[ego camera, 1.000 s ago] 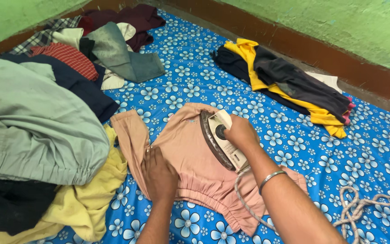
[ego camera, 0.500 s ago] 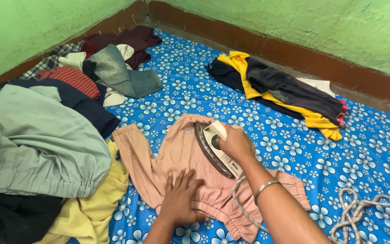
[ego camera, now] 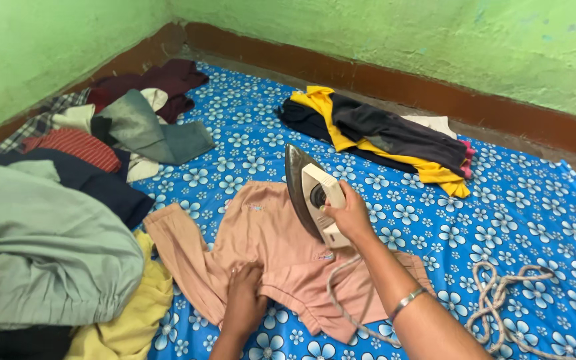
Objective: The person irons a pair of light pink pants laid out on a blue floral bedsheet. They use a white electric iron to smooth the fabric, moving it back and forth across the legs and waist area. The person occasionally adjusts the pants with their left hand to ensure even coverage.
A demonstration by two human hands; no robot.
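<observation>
A peach-pink garment (ego camera: pixel 261 233) lies spread on a blue sheet with white flowers (ego camera: pixel 521 207). My right hand (ego camera: pixel 349 215) grips the handle of a white electric iron (ego camera: pixel 309 193), which is tilted up on its side with the soleplate facing left, above the garment. My left hand (ego camera: pixel 245 297) presses down on the garment's near edge, fingers bunching the cloth. The iron's cord (ego camera: pixel 501 300) runs under my right forearm and coils at the lower right.
A heap of clothes (ego camera: pixel 48 233) in grey-green, navy, red stripes and yellow fills the left side. A folded stack of yellow and dark garments (ego camera: pixel 381 133) lies at the back. Green walls with a brown base border the sheet.
My right hand has lifted the iron off the garment and tipped it up on its side. My left hand has slid toward me to the garment's near edge.
</observation>
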